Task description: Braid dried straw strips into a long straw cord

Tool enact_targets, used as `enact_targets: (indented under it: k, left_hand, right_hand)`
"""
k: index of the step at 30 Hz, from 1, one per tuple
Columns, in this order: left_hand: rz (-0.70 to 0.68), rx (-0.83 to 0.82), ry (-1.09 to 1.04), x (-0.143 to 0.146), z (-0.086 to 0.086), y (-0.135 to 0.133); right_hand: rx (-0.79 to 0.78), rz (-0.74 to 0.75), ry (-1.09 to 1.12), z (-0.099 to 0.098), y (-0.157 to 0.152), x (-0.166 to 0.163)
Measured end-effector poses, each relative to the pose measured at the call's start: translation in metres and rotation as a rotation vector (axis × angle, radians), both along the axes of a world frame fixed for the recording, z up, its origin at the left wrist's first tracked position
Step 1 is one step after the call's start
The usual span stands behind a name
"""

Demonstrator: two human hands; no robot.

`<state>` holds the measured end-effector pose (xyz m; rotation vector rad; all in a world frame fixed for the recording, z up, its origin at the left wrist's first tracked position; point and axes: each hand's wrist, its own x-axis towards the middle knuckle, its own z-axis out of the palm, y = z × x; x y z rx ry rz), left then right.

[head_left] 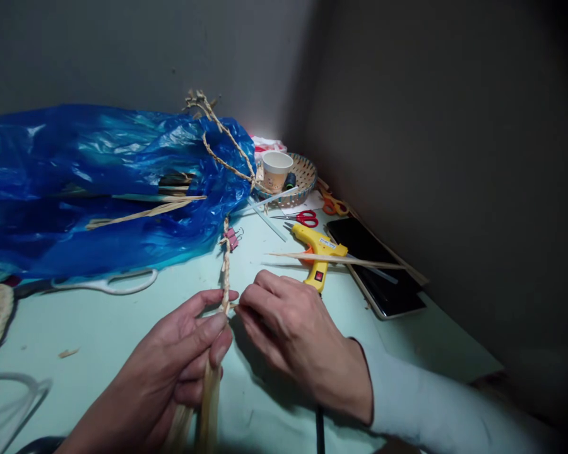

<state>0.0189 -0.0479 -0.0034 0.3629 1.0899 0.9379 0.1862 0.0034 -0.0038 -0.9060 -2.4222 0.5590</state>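
A braid of pale dried plant fibre (pixel 226 268) runs away from me, its far part by a pink binder clip (pixel 231 239) near a blue plastic bag. My left hand (pixel 184 353) pinches the braid's near end between thumb and fingers. Loose flat fibre strands (pixel 210 403) hang from that grip toward me. Just to the right, my right hand (pixel 288 321) is closed, its fingertips pinching a thin fibre strand (pixel 233 306) that comes out of the braid's side. The inner side of the right hand is hidden.
The blue plastic bag (pixel 123 233) fills the left, with fibre strips on it. A yellow glue gun (pixel 317 243), red-handled scissors (pixel 307 218) and a phone (pixel 383 271) lie right. A woven basket (pixel 307 176) and paper cup (pixel 277 170) stand behind. A dark panel (pixel 445 157) bounds the right.
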Motion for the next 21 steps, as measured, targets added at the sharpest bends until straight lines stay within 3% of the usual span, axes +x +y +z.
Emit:
enact_targets:
  k: [4, 7, 15, 21]
  left_hand:
    - [-0.034, 0.083, 0.057, -0.003, -0.008, 0.001]
    - [-0.064, 0.130, 0.131, -0.002, -0.009, 0.000]
    - [-0.013, 0.300, 0.607, 0.000, -0.008, -0.004]
    - [-0.035, 0.390, 0.719, -0.002, -0.008, -0.003]
  right_hand:
    - [-0.249, 0.008, 0.154, 0.006, 0.001, 0.000]
    - [-0.347, -0.025, 0.180, 0.009, 0.001, -0.001]
    - [-0.387, -0.015, 0.073, 0.011, 0.000, -0.002]
    - [-0.430, 0.106, 0.088, 0.014, 0.000, -0.004]
